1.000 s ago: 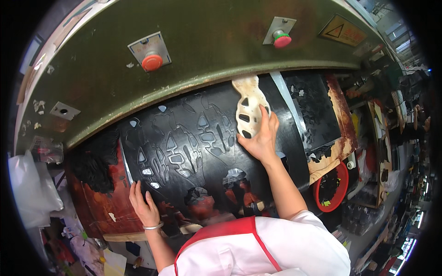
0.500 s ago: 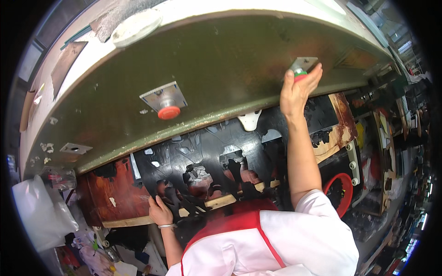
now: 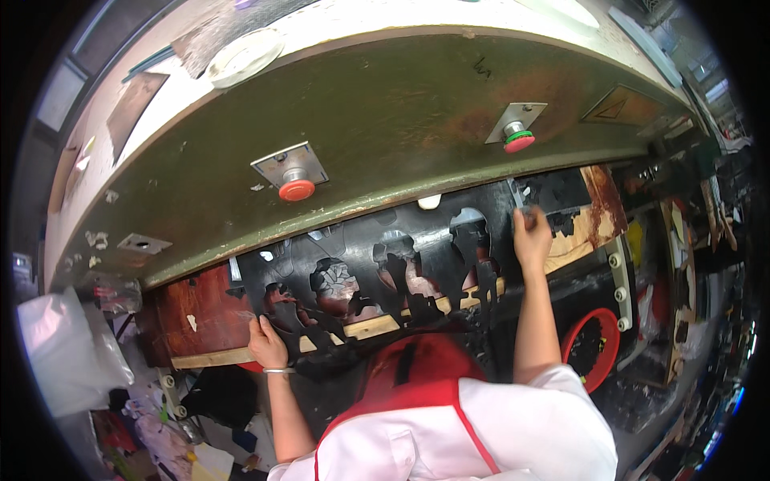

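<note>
The black sheet lay between the two hands, its visible long axis running roughly from eight to two o'clock. The left hand was half curled at its left edge, the right hand narrowly bunched at its right; whether either gripped, I could not tell. The white piece, peeping from under the green beam, lay toward ten o'clock from the nearer, right hand.

the bare left hand and bare right hand were at opposite sides of a black, hole-cut sheet, partly hidden by an olive-green painted beam with a round red button.
</note>
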The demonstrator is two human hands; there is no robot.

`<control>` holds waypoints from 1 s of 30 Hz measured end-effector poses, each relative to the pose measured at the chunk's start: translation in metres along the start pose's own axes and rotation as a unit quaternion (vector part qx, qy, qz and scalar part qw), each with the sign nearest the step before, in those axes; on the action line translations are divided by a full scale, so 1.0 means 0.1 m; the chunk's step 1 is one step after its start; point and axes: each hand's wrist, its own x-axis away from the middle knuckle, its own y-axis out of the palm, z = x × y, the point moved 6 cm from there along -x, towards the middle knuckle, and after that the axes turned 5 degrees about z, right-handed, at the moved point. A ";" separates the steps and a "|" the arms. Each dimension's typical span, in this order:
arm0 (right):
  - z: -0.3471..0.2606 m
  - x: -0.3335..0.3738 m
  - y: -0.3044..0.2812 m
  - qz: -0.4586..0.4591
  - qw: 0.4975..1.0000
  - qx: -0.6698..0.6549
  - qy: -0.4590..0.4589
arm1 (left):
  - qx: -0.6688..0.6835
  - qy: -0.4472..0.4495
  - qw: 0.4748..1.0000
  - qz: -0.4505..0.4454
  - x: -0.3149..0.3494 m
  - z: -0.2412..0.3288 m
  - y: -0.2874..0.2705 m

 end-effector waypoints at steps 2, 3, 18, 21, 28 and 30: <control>0.33 0.12 0.10 -0.032 0.996 -0.070 0.041 | 0.036 -0.006 0.999 0.003 0.03 -0.03 0.02; 0.33 0.11 0.08 -0.011 0.999 -0.017 -0.040 | 0.038 -0.004 0.999 0.003 0.05 -0.05 0.03; 0.19 1.30 -1.10 0.067 0.980 0.038 -0.183 | 0.233 -0.136 0.953 -0.142 1.02 -0.70 -0.52; -0.23 1.49 -0.66 -0.034 0.954 0.014 -0.299 | 0.168 -0.049 0.978 -0.115 0.90 -0.72 -0.69; -0.29 2.00 -0.51 -0.102 0.962 -0.061 -0.245 | 0.162 -0.030 0.986 -0.023 1.10 -0.10 -1.05; -0.19 1.97 -0.66 -0.138 0.969 -0.034 -0.201 | 0.142 0.054 0.986 -0.068 1.17 0.36 -0.86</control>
